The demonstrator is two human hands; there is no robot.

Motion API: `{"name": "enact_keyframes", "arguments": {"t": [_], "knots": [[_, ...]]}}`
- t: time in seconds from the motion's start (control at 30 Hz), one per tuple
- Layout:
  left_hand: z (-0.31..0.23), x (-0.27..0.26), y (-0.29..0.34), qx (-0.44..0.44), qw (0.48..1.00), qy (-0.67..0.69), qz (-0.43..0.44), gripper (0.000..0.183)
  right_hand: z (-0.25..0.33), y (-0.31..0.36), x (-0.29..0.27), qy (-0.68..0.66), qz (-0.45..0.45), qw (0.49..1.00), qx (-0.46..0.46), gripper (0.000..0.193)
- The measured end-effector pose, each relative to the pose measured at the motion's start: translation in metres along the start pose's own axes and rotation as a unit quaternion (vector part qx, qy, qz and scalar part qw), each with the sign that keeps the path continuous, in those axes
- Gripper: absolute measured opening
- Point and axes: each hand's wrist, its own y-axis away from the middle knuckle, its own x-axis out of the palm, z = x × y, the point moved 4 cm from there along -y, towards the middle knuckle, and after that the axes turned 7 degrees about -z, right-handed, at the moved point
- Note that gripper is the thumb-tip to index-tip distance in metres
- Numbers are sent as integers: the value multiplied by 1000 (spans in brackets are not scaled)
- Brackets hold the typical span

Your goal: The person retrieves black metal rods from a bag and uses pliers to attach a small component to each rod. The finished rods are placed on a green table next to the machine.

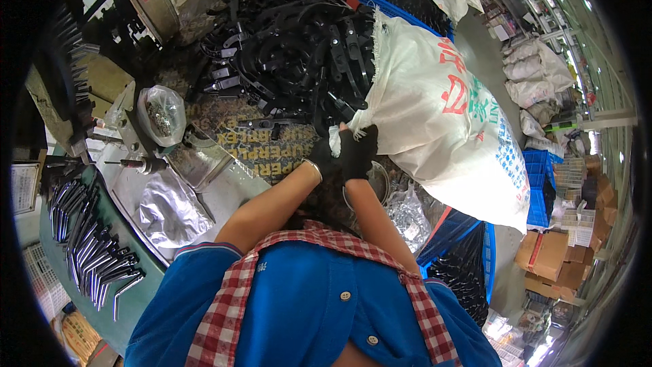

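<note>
Both my hands wear black gloves and come together at the near edge of a pile of black curved metal parts. My right hand is closed on the lower corner of the mouth of a white woven sack, which lies tilted on its side to the right, its frayed opening against the pile. Close beside it, my left hand has its fingers bent around a small white bit that looks like part of the sack. The left fingertips are partly hidden.
At left, a machine with a drill-like spindle stands beside a clear bag of small metal pieces. Bent shiny rods lie on a green surface. Blue crates and cardboard boxes stand at right. A round bowl sits beside my right forearm.
</note>
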Motion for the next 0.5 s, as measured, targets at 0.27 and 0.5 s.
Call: {"name": "enact_keyframes", "arguments": {"t": [0.27,0.5], "knots": [[26,22,-15,-300,716,626,-80,37,-137,-14,16,-502,175,743,406,24],[46,-10,14,-442,806,319,-231,25,-95,-40,-9,-315,186,876,313,22]]}}
